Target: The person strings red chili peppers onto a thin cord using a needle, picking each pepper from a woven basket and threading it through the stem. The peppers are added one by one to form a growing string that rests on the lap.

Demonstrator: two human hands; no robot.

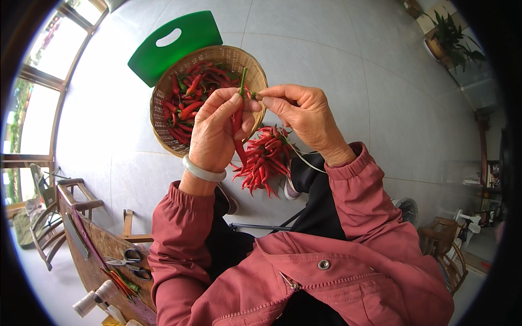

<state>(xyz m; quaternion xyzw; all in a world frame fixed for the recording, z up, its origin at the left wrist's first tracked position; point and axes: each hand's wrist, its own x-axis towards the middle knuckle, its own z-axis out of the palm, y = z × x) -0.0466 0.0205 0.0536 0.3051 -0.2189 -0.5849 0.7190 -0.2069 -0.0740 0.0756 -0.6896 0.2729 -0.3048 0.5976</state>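
Note:
My left hand (218, 126) grips a long red chili pepper (238, 138), its green stem pointing up past the thumb. Close beside it, my right hand (299, 110) pinches the green stem end of a small chili (252, 95) with thumb and fingertips. Below both hands is a woven basket (157, 132) with many red chilies (189, 110) inside. A dense bunch of red chilies (265, 159) is near the floor between my feet, with pale string (304, 161) running from its top toward my right sleeve.
A green plastic board with a handle hole (183, 40) leans against the basket's far side. At left, a wooden table (87, 228) carries scissors (130, 258), a few chilies (122, 281) and a thread spool (106, 291). Wooden chairs (77, 195) and a potted plant (446, 40) stand farther out.

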